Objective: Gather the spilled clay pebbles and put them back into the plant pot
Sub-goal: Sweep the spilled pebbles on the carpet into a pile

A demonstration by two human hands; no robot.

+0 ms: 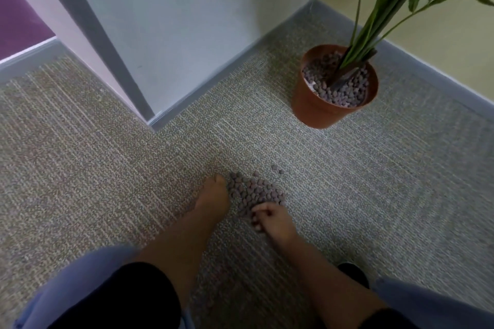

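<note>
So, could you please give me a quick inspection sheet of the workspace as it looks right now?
Surface: grey-beige carpet, no damage seen.
Pebbles: a pile lies on the carpet between the hands; two strays sit just beyond it.
Pot: terracotta pot stands upright in the corner, apart from the pile, already holding pebbles around the plant.
Clutter: nothing seen.
Hands: left hand flat on edge against the pile's left side; right hand curled, fingers in the pile's near edge; whether it holds any pebbles cannot be told.
Cables: nothing seen.
Surroundings: walls with grey skirting, a dark shoe by the right forearm.
</note>
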